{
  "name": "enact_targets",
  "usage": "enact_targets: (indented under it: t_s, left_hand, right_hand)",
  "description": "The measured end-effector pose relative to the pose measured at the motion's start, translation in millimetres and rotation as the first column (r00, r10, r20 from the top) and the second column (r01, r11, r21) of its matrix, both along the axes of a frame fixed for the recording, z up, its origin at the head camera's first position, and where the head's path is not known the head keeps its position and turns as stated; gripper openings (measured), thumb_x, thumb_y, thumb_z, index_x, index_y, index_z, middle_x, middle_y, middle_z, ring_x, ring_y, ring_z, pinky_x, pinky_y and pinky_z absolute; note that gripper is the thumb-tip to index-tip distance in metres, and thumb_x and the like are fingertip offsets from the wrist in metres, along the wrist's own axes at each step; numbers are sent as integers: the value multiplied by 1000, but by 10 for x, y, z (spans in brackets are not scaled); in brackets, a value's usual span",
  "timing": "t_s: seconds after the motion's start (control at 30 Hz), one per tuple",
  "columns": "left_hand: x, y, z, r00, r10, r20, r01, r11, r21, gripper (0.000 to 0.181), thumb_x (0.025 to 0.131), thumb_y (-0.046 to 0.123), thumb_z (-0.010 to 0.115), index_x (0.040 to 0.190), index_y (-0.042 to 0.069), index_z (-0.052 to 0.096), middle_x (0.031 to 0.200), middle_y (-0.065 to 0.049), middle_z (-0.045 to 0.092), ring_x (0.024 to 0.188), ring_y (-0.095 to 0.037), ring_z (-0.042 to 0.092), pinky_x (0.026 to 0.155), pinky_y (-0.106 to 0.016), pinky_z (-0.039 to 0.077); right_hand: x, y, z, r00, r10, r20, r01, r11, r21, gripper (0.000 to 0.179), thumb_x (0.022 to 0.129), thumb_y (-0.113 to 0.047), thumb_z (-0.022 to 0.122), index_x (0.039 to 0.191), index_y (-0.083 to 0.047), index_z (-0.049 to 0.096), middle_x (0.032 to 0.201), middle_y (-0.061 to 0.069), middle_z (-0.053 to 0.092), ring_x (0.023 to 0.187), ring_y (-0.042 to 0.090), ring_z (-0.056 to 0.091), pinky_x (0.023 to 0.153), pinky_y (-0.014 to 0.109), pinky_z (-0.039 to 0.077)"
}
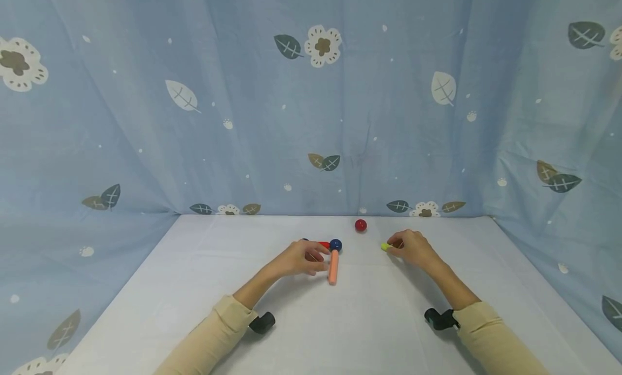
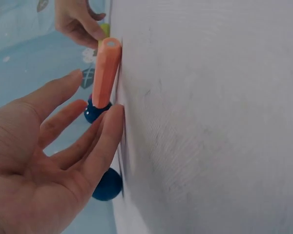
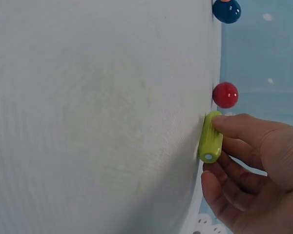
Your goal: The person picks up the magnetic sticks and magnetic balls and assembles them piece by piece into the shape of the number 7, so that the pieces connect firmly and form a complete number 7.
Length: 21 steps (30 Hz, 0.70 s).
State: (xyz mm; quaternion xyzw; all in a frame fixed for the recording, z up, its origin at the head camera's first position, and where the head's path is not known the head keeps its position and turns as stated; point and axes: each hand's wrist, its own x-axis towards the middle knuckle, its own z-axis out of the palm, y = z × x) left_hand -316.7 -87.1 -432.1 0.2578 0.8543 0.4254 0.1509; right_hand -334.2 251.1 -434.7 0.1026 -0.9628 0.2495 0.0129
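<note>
My right hand [image 1: 413,248] pinches a short yellow-green rod [image 3: 211,139] between thumb and fingers, low over the white table. A pale round spot marks the rod's near end. My left hand [image 1: 302,257] holds nothing; its fingers are loosely bent beside an orange rod [image 1: 333,268]. That rod points toward me from a dark blue ball [image 1: 336,245] at its far end. A red rod [image 1: 323,244] runs left from the same ball, partly hidden behind the left hand. Past the left fingers, a second blue ball [image 2: 107,185] shows in the left wrist view.
A shiny red ball [image 1: 360,225] sits near the table's back edge, between the blue ball and the right hand. Blue patterned cloth [image 1: 389,121] hangs behind and at both sides of the white table [image 1: 359,326]. Black wrist devices [image 1: 263,323] are worn at both sleeves.
</note>
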Motion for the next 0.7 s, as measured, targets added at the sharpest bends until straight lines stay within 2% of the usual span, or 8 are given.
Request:
enact_targets:
  t_s: [0.27,0.5,0.7]
  left_hand:
    - [16,28,0,999,5,53,-7,1000,28,40,87,25,75,125,15,65,105,-4,71,81,-16,70,72,-30,60]
    - [26,64,-9,995,6,99,-11,998,56,42,88,24,75,128,18,64,111,-4,71,90,-15,70,75,-32,60]
    - [22,105,-22,996,-1,85,-6,997,73,41,87,25,76,126,17,66,108,-3,71,94,-15,67,76,-32,60]
  right_hand:
    - [19,-22,9,1000,-5,1,5,1000,-10,24,86,-14,73,107,-1,73,91,8,72,79,17,61,71,31,55]
    - [27,-46,10,1000,-5,15,5,1000,-12,26,86,-15,73,107,0,72,89,8,72,77,16,61,67,29,53]
    - [39,-62,2,1000,7,1,-7,1000,-21,25,86,-16,73,105,0,72,87,6,72,76,14,61,65,28,51]
